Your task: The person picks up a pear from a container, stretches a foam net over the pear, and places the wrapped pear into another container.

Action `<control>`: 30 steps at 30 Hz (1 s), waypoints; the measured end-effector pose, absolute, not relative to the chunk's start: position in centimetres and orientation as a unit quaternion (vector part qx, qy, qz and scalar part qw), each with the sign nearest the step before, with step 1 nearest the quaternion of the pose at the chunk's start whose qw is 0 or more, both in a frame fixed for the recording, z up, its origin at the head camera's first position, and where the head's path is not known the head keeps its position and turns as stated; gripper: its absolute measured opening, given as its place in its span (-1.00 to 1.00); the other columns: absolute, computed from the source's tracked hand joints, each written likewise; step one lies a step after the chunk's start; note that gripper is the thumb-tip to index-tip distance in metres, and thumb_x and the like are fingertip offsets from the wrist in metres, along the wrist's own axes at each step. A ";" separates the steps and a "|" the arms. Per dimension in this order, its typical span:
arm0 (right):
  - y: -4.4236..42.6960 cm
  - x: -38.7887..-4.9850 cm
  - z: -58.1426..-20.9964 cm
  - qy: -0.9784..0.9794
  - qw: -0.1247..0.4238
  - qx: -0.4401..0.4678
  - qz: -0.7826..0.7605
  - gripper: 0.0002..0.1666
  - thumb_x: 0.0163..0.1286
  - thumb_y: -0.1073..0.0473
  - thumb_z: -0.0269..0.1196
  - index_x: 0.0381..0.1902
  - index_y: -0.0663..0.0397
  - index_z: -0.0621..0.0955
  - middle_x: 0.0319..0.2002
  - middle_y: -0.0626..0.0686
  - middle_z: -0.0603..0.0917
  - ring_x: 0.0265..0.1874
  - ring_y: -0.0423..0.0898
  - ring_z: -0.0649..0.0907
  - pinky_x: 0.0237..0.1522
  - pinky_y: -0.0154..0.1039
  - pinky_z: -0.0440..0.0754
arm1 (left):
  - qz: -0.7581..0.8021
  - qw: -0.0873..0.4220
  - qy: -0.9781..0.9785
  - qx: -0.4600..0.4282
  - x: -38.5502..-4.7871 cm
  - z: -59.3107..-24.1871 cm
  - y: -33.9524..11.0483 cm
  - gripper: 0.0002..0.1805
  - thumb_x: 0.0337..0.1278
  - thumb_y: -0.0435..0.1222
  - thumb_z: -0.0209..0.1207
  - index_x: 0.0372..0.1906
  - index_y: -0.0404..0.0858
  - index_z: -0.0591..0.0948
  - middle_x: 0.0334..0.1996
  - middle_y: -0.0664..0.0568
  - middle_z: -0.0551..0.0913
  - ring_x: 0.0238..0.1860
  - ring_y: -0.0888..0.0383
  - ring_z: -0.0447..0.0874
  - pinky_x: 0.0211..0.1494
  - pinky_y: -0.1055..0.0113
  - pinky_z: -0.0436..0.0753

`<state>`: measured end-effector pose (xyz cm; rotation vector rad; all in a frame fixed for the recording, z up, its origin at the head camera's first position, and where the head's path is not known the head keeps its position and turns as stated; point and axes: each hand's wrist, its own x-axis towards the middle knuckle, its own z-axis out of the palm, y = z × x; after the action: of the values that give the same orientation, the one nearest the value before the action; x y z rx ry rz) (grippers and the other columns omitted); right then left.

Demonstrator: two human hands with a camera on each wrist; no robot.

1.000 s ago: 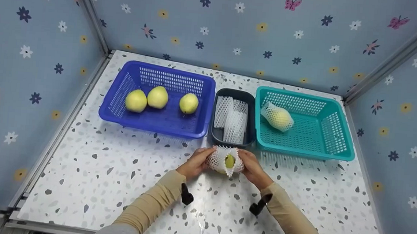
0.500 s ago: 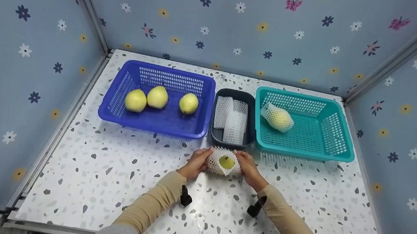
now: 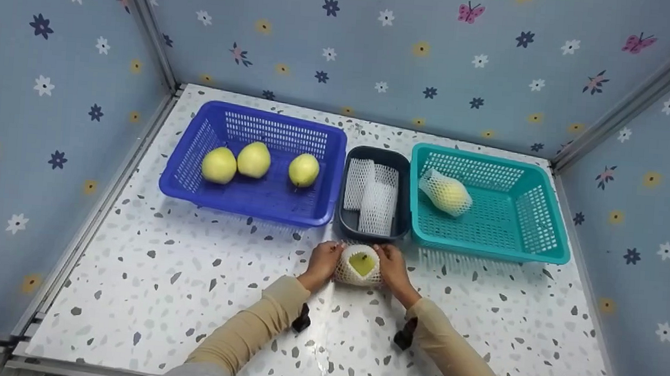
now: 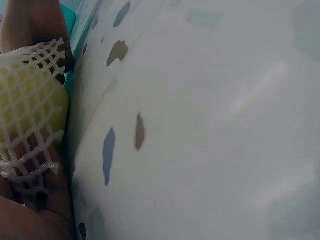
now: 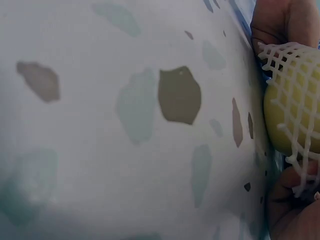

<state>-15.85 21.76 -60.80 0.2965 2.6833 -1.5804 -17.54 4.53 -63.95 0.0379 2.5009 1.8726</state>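
A yellow-green pear (image 3: 363,263) stands on the table in front of the dark bin, its stem end up. A white foam net sleeve (image 3: 358,280) wraps its sides and leaves the top showing through an opening. My left hand (image 3: 322,262) pinches the sleeve's left side, and my right hand (image 3: 395,272) pinches the right side. Both wrist views show the net's mesh stretched over the pear (image 4: 25,100), with its edge over the fingers of each hand. Part of the pear's lower skin (image 5: 276,122) is bare in the right wrist view.
A blue basket (image 3: 251,208) with 3 bare pears (image 3: 218,165) stands at the left. The dark bin (image 3: 371,236) holds foam net sleeves (image 3: 378,200). At the right, a teal basket (image 3: 484,252) contains one netted pear (image 3: 449,196). Patterned walls (image 3: 379,55) enclose the table.
The sleeve's ragged top opening has become smoother and rounder around the pear's top. Both hands keep hold of the net and have drawn slightly in toward its far sides.
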 end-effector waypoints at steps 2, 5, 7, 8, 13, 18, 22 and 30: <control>21.7 -16.0 -60.9 0.865 -0.007 0.083 -0.494 -0.74 0.44 0.25 0.10 -0.28 0.40 0.59 -0.35 0.17 0.65 -0.32 0.01 0.59 -0.22 -0.12 0.52 | 0.570 -0.014 0.821 0.038 -18.9 -67.4 4.7 -0.56 0.28 -0.11 0.11 -0.72 -0.14 0.40 -0.71 0.03 0.40 -0.59 0.05 0.36 -0.48 0.20 0.38; 21.6 -16.1 -61.0 0.866 -0.013 0.076 -0.494 -0.77 0.42 0.28 0.11 -0.29 0.40 0.60 -0.38 0.16 0.65 -0.34 0.00 0.60 -0.24 -0.12 0.54 | 0.544 -0.037 0.835 0.068 -20.6 -71.4 5.2 -0.54 0.29 -0.05 0.09 -0.73 -0.13 0.43 -0.72 0.03 0.44 -0.62 0.03 0.39 -0.53 0.18 0.37; 21.6 -16.2 -61.0 0.868 -0.018 0.074 -0.492 -0.78 0.41 0.28 0.12 -0.30 0.39 0.60 -0.38 0.16 0.65 -0.33 0.01 0.61 -0.22 -0.10 0.55 | 0.539 -0.033 0.838 0.078 -20.5 -70.5 5.1 -0.55 0.30 -0.10 0.09 -0.71 -0.19 0.45 -0.71 -0.02 0.46 -0.62 -0.02 0.43 -0.52 0.12 0.41; 21.6 -16.3 -60.9 0.868 -0.020 0.074 -0.491 -0.78 0.40 0.28 0.12 -0.30 0.39 0.60 -0.37 0.16 0.66 -0.32 0.02 0.61 -0.21 -0.08 0.55 | 0.527 -0.039 0.845 0.077 -20.0 -69.0 5.1 -0.57 0.29 -0.17 0.09 -0.70 -0.22 0.45 -0.71 -0.05 0.46 -0.62 -0.03 0.44 -0.52 0.12 0.41; 21.4 -16.4 -60.9 0.867 -0.024 0.091 -0.489 -0.76 0.41 0.26 0.13 -0.25 0.41 0.60 -0.31 0.21 0.65 -0.26 0.08 0.61 -0.15 -0.02 0.54 | 0.487 -0.057 0.869 0.073 -17.3 -62.0 4.7 -0.69 0.25 -0.39 0.08 -0.63 -0.35 0.45 -0.66 -0.12 0.49 -0.59 -0.04 0.48 -0.52 0.19 0.39; 21.0 -15.9 -60.9 0.806 0.016 0.133 -0.577 -0.75 0.41 0.28 0.10 -0.18 0.44 0.58 -0.30 0.14 0.64 -0.29 -0.06 0.60 -0.20 -0.19 0.56 | 0.500 -0.091 0.856 0.092 -19.7 -69.8 5.0 -0.61 0.41 -0.15 -0.05 -0.59 -0.20 0.43 -0.61 -0.04 0.47 -0.56 -0.02 0.49 -0.50 0.16 0.41; 20.8 -15.2 -60.4 0.689 0.065 0.149 -0.707 -0.76 0.40 0.34 0.04 -0.12 0.44 0.55 -0.34 0.08 0.65 -0.35 -0.12 0.61 -0.26 -0.26 0.58 | 0.561 -0.038 0.823 0.084 -23.7 -80.6 6.3 -0.53 0.42 0.11 -0.20 -0.51 -0.07 0.45 -0.54 0.05 0.47 -0.47 0.09 0.49 -0.42 0.19 0.45; 20.8 -14.5 -59.0 0.649 0.077 0.154 -0.741 -0.65 0.39 0.30 0.08 0.06 0.42 0.47 -0.24 0.07 0.63 -0.27 -0.13 0.59 -0.21 -0.26 0.57 | 0.665 0.034 0.744 0.052 -20.7 -73.3 6.2 -0.59 0.47 -0.07 -0.18 -0.28 -0.21 0.60 -0.32 -0.02 0.61 -0.20 0.11 0.55 -0.08 0.29 0.48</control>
<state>-14.49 20.79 -58.97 0.4615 1.9439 -2.2204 -20.71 6.16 -73.34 0.1596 2.2881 2.0450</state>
